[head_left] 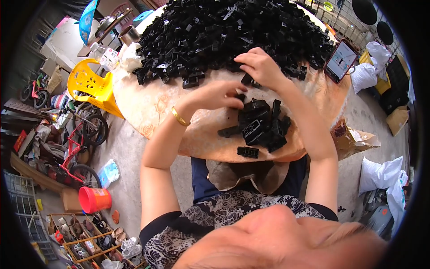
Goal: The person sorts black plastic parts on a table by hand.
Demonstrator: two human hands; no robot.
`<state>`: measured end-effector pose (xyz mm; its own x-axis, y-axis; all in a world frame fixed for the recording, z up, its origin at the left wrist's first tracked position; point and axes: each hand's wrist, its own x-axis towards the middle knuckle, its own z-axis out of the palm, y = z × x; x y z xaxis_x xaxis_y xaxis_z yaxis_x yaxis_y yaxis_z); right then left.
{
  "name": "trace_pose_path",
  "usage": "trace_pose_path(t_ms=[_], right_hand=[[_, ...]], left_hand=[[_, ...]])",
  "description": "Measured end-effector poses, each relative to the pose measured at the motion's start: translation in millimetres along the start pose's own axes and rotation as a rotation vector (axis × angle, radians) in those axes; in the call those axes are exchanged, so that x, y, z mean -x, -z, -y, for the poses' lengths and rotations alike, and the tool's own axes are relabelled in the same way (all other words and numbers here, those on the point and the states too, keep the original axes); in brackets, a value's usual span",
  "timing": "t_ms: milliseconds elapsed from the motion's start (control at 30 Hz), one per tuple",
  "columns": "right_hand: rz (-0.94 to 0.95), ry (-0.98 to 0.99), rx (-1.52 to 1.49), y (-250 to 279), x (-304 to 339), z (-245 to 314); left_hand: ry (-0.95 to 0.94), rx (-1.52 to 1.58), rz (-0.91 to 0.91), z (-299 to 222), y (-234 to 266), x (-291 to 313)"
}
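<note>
A large heap of small black plastic parts (233, 33) covers the far side of a round table with a patterned orange-beige cloth (154, 107). My left hand (219, 95) is over the middle of the table, fingers curled at a black plastic part partly hidden by the fingertips. At the heap's near edge, my right hand (262, 68) has its fingers extended to the left, apart from each other. Just beneath its palm lies another black part, half covered. Closer to me is a smaller pile of black parts (257, 125), with one separate rectangular part (247, 152) by the table's front edge.
A phone or tablet on a stand (340, 61) is at the table's right edge. Left of the table are a yellow plastic chair (109, 92), bicycles (74, 145), a red bucket (95, 200) and a shoe rack (87, 242). White sacks (380, 175) and an open cardboard box (354, 142) are at right.
</note>
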<state>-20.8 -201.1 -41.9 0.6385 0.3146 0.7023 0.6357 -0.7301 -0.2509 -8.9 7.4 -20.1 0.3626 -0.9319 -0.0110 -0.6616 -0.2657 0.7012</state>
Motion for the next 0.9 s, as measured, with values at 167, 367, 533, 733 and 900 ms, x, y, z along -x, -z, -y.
trace_pose_path(t_ms=[167, 367, 533, 733, 900], right_hand=[[0.168, -0.154, 0.209, -11.5, -4.3, 5.7], [0.362, -0.276, 0.291, -12.6, -24.6, 6.5], [0.453, -0.264, 0.307, -9.4, -30.2, 1.8], [0.174, -0.448, -0.123, 20.8, -12.8, -9.9], [0.108, -0.506, -0.469, 13.6, 3.6, -5.0]], left_hand=[[0.259, -0.008, -0.109, -4.5, 1.1, -14.3], [0.124, -0.296, -0.676, 18.2, -15.9, -35.6], [0.175, -0.197, -0.638, 24.1, -16.4, -39.8], [-0.075, -0.511, -0.695, 27.5, -27.6, -40.9], [0.001, -0.199, -0.656, 23.9, -19.4, -40.3]])
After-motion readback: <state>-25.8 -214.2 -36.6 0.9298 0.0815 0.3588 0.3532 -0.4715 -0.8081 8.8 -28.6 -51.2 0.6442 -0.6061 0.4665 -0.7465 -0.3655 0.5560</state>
